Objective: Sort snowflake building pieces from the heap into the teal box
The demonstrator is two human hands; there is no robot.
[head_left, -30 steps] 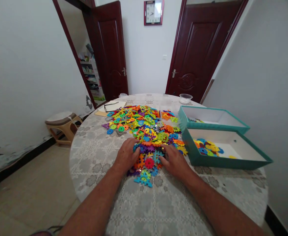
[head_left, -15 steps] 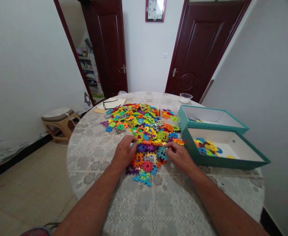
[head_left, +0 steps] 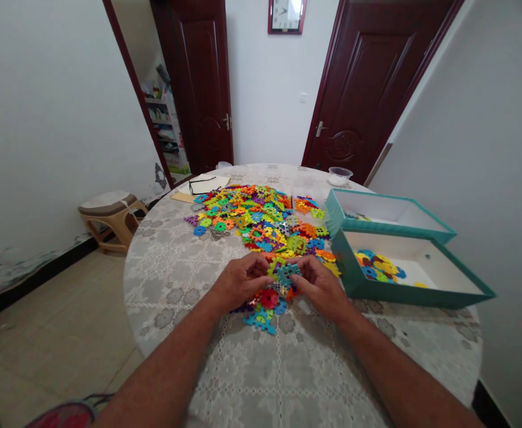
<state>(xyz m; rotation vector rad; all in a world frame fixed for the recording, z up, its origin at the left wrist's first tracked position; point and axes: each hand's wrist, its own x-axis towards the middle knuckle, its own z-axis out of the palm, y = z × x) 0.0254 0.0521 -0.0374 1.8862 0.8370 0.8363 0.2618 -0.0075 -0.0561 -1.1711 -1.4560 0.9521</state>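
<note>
A heap of colourful plastic interlocking pieces (head_left: pixel 261 223) covers the middle of a round table (head_left: pixel 176 279) with a lace-patterned cloth. My left hand (head_left: pixel 238 282) and my right hand (head_left: pixel 318 285) meet at the heap's near edge. Between their fingertips they pinch a small bunch of pieces, a teal one (head_left: pixel 286 272) and a yellow-green one (head_left: pixel 275 266) showing, lifted a little off the cloth. More loose pieces, red and blue (head_left: pixel 263 309), lie just below the hands.
Two teal boxes stand right of the heap: the near one (head_left: pixel 377 291) holds several coloured pieces, the far one (head_left: pixel 390 205) looks almost bare. A small clear bowl (head_left: pixel 340 176), papers with glasses (head_left: pixel 203 184), a stool (head_left: pixel 109 214) by the left wall, two dark doors behind.
Both hands lay flat on the pieces a second ago. They have since drawn together and picked up a few pieces, now pinched between the fingertips.
</note>
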